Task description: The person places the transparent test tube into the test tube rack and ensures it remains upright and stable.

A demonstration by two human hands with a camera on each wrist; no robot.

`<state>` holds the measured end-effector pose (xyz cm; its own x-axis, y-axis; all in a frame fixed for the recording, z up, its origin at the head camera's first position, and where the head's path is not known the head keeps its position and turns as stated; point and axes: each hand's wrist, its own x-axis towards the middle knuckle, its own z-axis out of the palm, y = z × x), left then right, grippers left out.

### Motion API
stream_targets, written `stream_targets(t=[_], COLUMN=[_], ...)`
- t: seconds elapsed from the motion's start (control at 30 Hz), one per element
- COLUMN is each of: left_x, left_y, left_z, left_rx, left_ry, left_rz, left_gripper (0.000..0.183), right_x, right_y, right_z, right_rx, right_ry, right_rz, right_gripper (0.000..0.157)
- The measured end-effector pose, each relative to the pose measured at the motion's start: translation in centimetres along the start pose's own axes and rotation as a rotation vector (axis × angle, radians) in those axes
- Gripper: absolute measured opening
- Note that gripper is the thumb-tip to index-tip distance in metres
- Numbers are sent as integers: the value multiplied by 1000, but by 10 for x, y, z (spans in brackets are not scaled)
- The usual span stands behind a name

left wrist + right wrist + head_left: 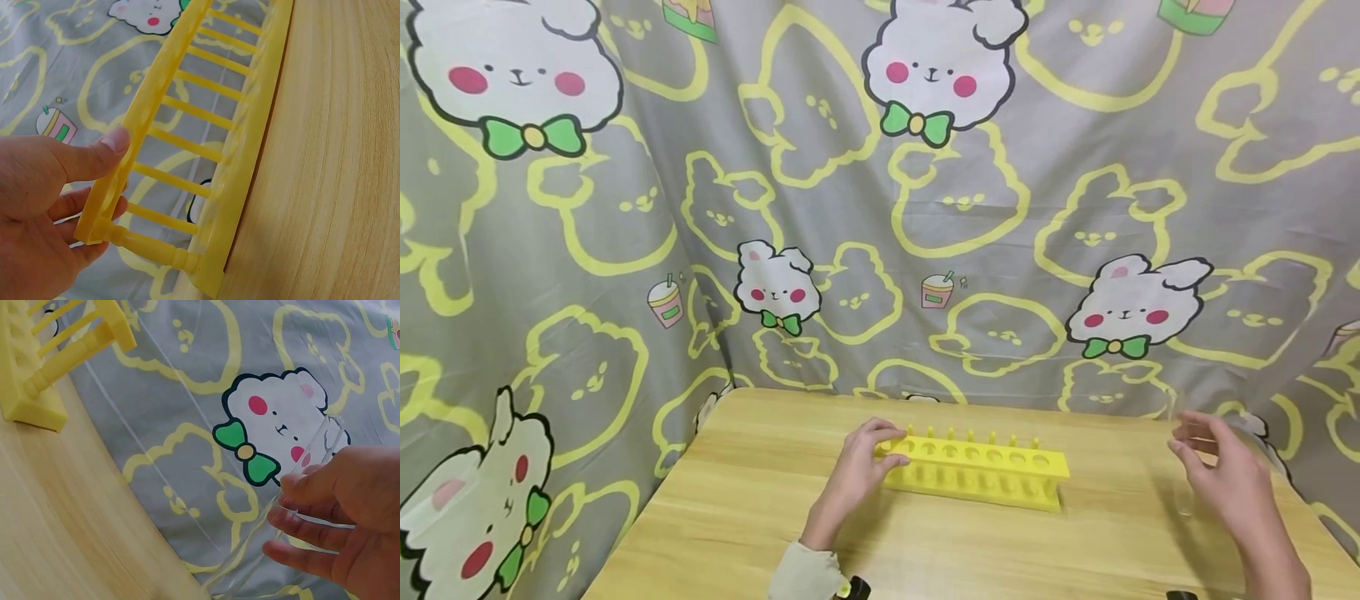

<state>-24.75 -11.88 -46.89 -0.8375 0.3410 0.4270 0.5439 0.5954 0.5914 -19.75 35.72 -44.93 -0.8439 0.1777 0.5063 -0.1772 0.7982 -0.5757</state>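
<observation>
Right hand [1225, 467] of mine pinches a clear test tube [254, 542]; my left hand [861, 468] grips the yellow test-tube rack [981, 467] by one end. Only the head view shows both hands.

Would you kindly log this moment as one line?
left hand: grips yellow rack by one end | right hand: holds clear tube | tube: out of rack | rack: on wooden table

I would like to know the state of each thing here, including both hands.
Rack: upright on the table, no tube seen in it.
Tube: held roughly upright; whether it is empty, I cannot tell.
Left hand: gripping the rack's end.
Right hand: holding the tube.
Curtain: hanging, lightly creased.
</observation>
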Motion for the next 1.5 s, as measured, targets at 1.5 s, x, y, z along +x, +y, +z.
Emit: stream_targets(t=[1.5], left_x=[0], left_y=[0], left_z=[1], left_rx=[-10], left_ry=[-2], left_rz=[-18], left_gripper=[37], right_x=[3], right_y=[-58], right_z=[-16], right_rx=[174], right_ry=[254], right_rz=[45], right_gripper=[40])
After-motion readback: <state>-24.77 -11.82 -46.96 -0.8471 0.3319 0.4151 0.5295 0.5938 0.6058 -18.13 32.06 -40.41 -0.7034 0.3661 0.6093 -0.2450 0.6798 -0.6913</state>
